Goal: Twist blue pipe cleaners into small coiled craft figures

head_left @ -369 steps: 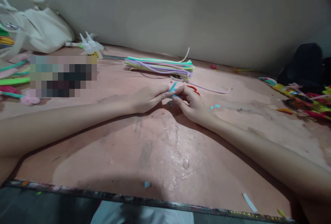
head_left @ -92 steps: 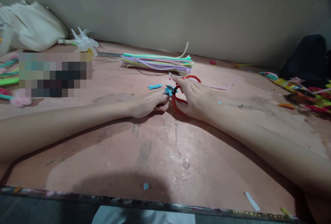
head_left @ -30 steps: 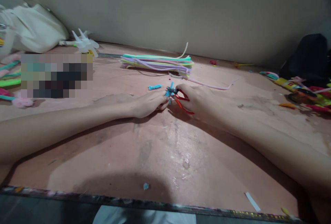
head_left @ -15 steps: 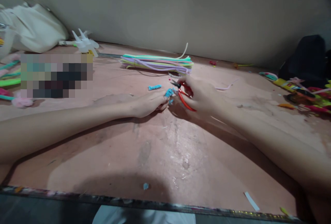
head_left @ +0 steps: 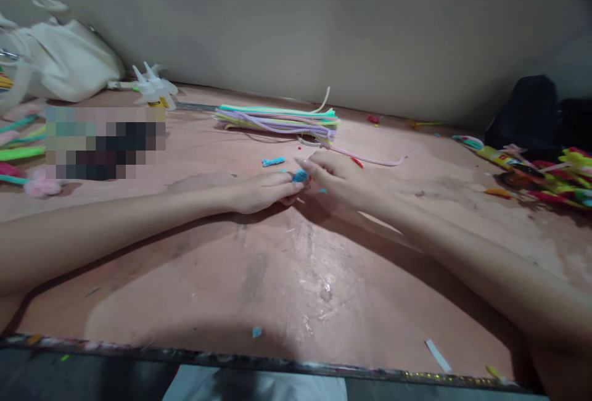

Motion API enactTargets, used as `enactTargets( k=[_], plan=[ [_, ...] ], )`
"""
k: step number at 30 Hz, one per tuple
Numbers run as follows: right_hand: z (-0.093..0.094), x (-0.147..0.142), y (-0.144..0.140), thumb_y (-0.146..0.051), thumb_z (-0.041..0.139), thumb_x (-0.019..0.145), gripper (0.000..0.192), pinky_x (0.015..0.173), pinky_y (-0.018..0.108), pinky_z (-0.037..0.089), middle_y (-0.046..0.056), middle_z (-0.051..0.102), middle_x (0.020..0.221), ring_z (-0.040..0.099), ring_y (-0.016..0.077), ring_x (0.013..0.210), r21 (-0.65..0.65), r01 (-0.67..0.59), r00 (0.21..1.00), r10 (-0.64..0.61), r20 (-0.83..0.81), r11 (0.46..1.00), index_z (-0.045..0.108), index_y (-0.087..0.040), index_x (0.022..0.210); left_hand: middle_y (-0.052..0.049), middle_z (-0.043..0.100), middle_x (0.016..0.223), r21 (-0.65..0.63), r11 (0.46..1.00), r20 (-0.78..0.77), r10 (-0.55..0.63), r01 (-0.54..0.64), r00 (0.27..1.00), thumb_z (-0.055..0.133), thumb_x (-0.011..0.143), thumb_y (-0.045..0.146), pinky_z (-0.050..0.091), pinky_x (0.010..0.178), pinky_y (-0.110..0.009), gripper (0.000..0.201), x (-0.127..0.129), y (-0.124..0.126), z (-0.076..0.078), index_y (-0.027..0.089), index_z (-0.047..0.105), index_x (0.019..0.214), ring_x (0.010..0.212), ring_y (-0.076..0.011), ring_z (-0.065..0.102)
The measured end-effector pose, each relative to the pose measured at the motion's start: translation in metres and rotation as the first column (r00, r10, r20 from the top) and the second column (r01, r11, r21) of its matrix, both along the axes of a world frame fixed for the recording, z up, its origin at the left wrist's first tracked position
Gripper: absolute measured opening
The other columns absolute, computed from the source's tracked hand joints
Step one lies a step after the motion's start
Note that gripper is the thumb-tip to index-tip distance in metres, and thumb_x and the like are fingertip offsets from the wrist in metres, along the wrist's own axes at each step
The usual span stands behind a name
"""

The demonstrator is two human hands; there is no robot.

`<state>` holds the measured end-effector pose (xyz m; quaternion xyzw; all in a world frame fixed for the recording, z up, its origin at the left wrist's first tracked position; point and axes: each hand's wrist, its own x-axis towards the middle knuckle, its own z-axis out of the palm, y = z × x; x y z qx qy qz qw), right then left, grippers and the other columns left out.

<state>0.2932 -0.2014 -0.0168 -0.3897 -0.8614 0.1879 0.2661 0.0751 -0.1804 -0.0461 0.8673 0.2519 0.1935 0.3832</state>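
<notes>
Currently both hands meet mid-counter (head_left: pixel 287 277) on one small blue fuzzy piece (head_left: pixel 300 176): left hand (head_left: pixel 259 190) has its fingertips pinched narrow on it from the left, right hand (head_left: pixel 335 177) is curled over it from the right, fingers closed down on the same bit. Progress, as I judge it: one short blue twisted piece (head_left: pixel 274 161) already lies finished just behind my left hand, so at least one is done; the one in my fingers looks mid-shaping. Plenty of stock left: the bundle of pastel pipe cleaners (head_left: pixel 277 120) sits near the wall, with a loose pink strand (head_left: pixel 374 160) trailing right of it. Blue offcuts (head_left: pixel 256 331) near the counter edge suggest trimming is part of it. Hard to make out: the piece's shape is mostly covered by my fingers; only a red sliver (head_left: pixel 356 162) shows behind my right hand, probably the scissors, can't confirm. Left clutter is partly pixelated; craft pile (head_left: pixel 550 182) at right is cut off.
</notes>
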Motion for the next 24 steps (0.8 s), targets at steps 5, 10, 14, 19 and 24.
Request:
enactTargets(
  k=[5,10,14,19,24],
  plan=[
    [-0.028,-0.007,-0.004,-0.070,0.054,0.106,0.057,0.068,0.030,0.038,-0.002,0.052,0.072,0.047,0.0142,0.070,-0.184,-0.118,0.965,0.069,-0.253,0.976,0.048,-0.023,0.074,0.001,0.043,0.065,-0.062,0.995,-0.086,-0.078,0.072,0.993,0.041,0.106,0.059,0.035,0.064,-0.032,0.054,0.000,0.001,0.003,0.022,0.043,0.067,0.064,-0.0153,0.040],
    [-0.033,-0.003,-0.004,-0.067,0.058,0.105,0.054,0.063,0.029,0.037,-0.003,0.051,0.068,0.047,0.0137,0.066,-0.278,-0.110,0.933,0.003,-0.360,0.954,0.050,-0.023,0.075,0.003,0.039,0.063,-0.224,0.969,-0.079,-0.128,0.107,0.989,0.053,0.101,0.078,0.030,0.054,-0.029,0.065,-0.004,0.007,0.008,0.021,0.047,0.070,0.056,-0.0115,0.034],
    [-0.036,-0.005,-0.002,-0.071,0.062,0.101,0.057,0.057,0.028,0.033,-0.003,0.052,0.065,0.044,0.0118,0.059,-0.394,-0.130,0.897,-0.062,-0.438,0.910,0.053,-0.022,0.074,0.004,0.041,0.061,-0.331,0.936,-0.002,-0.128,0.120,0.992,0.060,0.100,0.075,0.027,0.048,-0.027,0.060,-0.010,0.015,0.006,0.020,0.055,0.076,0.051,-0.0104,0.034],
    [-0.043,-0.003,-0.001,-0.070,0.060,0.103,0.057,0.056,0.029,0.033,-0.002,0.052,0.065,0.044,0.0120,0.059,-0.471,-0.237,0.898,0.006,-0.440,0.850,0.068,-0.019,0.079,0.005,0.037,0.056,-0.315,0.938,-0.011,-0.153,0.142,0.988,0.057,0.100,0.078,0.026,0.049,-0.026,0.064,-0.014,0.021,0.001,0.017,0.073,0.088,0.049,-0.0113,0.032],
    [-0.041,-0.001,0.001,-0.062,0.072,0.099,0.050,0.056,0.027,0.034,-0.005,0.046,0.060,0.037,0.0102,0.056,-0.564,-0.352,0.849,0.001,-0.529,0.747,0.068,-0.018,0.074,0.005,0.041,0.059,-0.283,0.947,-0.014,-0.161,0.151,0.987,0.057,0.102,0.073,0.032,0.052,-0.026,0.058,-0.013,0.022,-0.002,0.017,0.070,0.087,0.052,-0.0115,0.036]
  ],
)
